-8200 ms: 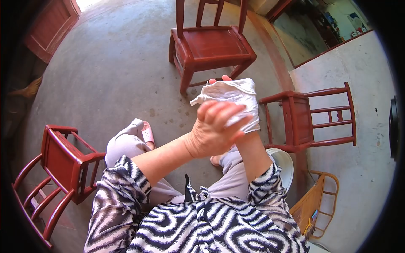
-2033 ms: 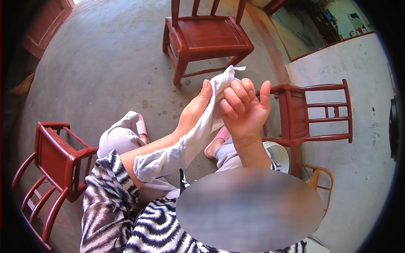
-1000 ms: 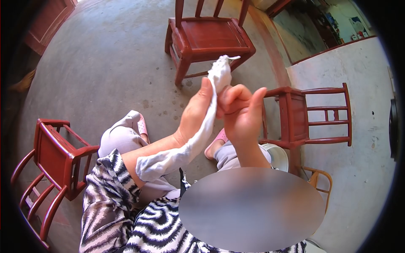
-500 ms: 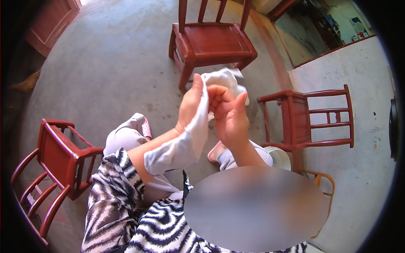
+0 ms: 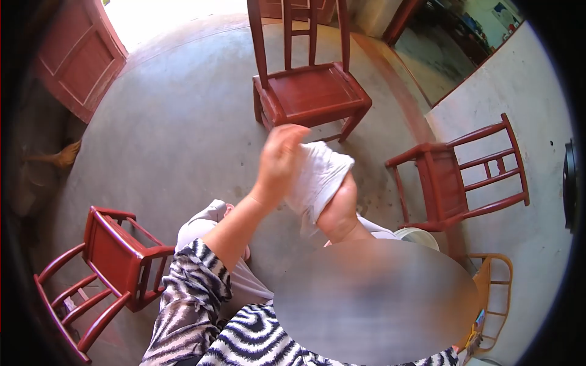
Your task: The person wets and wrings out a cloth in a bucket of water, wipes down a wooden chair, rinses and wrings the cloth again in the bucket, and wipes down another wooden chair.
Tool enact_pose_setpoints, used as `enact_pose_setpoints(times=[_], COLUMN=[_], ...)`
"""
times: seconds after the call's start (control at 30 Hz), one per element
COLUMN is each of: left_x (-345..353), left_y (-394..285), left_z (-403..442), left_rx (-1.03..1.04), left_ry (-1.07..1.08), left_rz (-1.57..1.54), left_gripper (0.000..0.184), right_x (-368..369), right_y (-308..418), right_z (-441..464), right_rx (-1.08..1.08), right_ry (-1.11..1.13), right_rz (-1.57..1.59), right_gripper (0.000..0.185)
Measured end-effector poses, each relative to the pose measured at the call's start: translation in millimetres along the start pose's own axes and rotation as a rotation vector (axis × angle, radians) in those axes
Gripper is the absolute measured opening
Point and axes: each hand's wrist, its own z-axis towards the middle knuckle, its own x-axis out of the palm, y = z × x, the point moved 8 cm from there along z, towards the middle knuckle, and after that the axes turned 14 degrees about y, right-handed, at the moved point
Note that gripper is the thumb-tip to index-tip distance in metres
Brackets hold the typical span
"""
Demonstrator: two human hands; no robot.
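Observation:
A white cloth (image 5: 320, 177) is in front of me near the middle of the head view, bunched and creased. It lies over my right hand (image 5: 342, 210), so that only the heel of the hand and the wrist show and the fingers are hidden. At the cloth's left edge is my left hand (image 5: 279, 163), blurred by motion, its fingers curled against the fabric.
A red chair (image 5: 314, 94) stands ahead, another (image 5: 445, 183) at the right by the wall (image 5: 543, 256), and a third (image 5: 113, 256) at the lower left. A pale bucket (image 5: 421, 238) and a bamboo chair (image 5: 497, 287) are at the right. A broom (image 5: 61, 157) lies far left.
The cloth, earlier hanging along my left forearm, is now drawn over my right hand. The left hand has its fingers curled at the cloth. The view has tilted up, showing the bright doorway.

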Motion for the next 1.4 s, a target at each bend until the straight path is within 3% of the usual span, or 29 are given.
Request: enact_pose_setpoints(times=[0.07, 0.13, 0.17, 0.23, 0.27, 0.33, 0.37, 0.47, 0.5, 0.63, 0.7, 0.83, 0.97, 1.1, 1.27, 1.4], left_x=[-26.2, -34.8, -37.3, -33.0, -33.7, -57.5, -59.4, -58.9, -57.0, -49.5, -45.3, -40.1, -45.9, -54.7, -51.9, -46.8], left_y=[31.5, 85.0, 100.1, 158.5, 185.2, 232.8, 245.4, 293.3, 283.5, 277.9, 284.6, 275.0, 247.9, 236.2, 187.8, 163.7], left_z=[11.2, 22.2, 27.7, 26.7, 37.5, 54.7, 63.6, 75.3, 77.3, 75.0, 74.7, 55.2, 10.4, -51.9, -126.1, -173.1], left_rx=[-0.173, -0.404, -0.402, -0.817, -0.807, -0.807, -0.81, -0.869, -0.773, -0.756, -0.641, -0.579, -0.632, -0.656, -0.746, -0.833], left_ry=[-0.153, -0.106, -0.103, -0.051, -0.038, -0.306, -0.346, -0.367, -0.453, -0.444, -0.461, -0.519, -0.525, -0.516, -0.509, -0.504], left_rz=[-0.187, -0.13, -0.125, -0.141, -0.138, 0.103, 0.066, 0.089, 0.108, 0.166, -0.075, -0.192, -0.197, -0.251, -0.222, -0.219], left_gripper=[0.03, 0.036, 0.036, 0.056, 0.056, 0.076, 0.08, 0.078, 0.075, 0.059, 0.049, 0.043, 0.037, 0.043, 0.044, 0.044], right_x=[9.3, 13.0, 13.1, 14.5, 14.3, 8.5, 5.4, 3.5, 3.7, 0.4, -7.5, -17.5, -16.4, -15.7, -27.4, -29.2], right_y=[22.5, 40.5, 46.3, 65.4, 69.9, 81.6, 85.5, 89.3, 88.3, 85.3, 86.2, 98.1, 112.1, 129.8, 149.3, 137.2], right_z=[3.5, 8.8, 10.2, 14.1, 15.2, 12.7, 13.4, 13.4, 13.5, 17.3, 17.2, 19.8, 20.7, 19.3, 24.4, 28.3], right_rx=[-0.105, -0.159, -0.163, -0.257, -0.272, -0.34, -0.351, -0.386, -0.376, -0.356, -0.372, -0.436, -0.494, -0.54, -0.606, -0.575], right_ry=[-0.009, 0.052, 0.055, 0.075, 0.081, 0.039, 0.036, -0.007, -0.019, -0.041, -0.071, -0.102, -0.044, -0.034, 0.133, 0.024], right_rz=[0.003, -0.001, 0.003, -0.004, -0.006, -0.028, -0.068, -0.074, -0.072, -0.045, -0.042, -0.053, -0.093, -0.133, -0.25, -0.338], right_gripper=[0.052, 0.052, 0.052, 0.051, 0.051, 0.048, 0.046, 0.042, 0.042, 0.044, 0.045, 0.047, 0.044, 0.039, 0.034, 0.036])
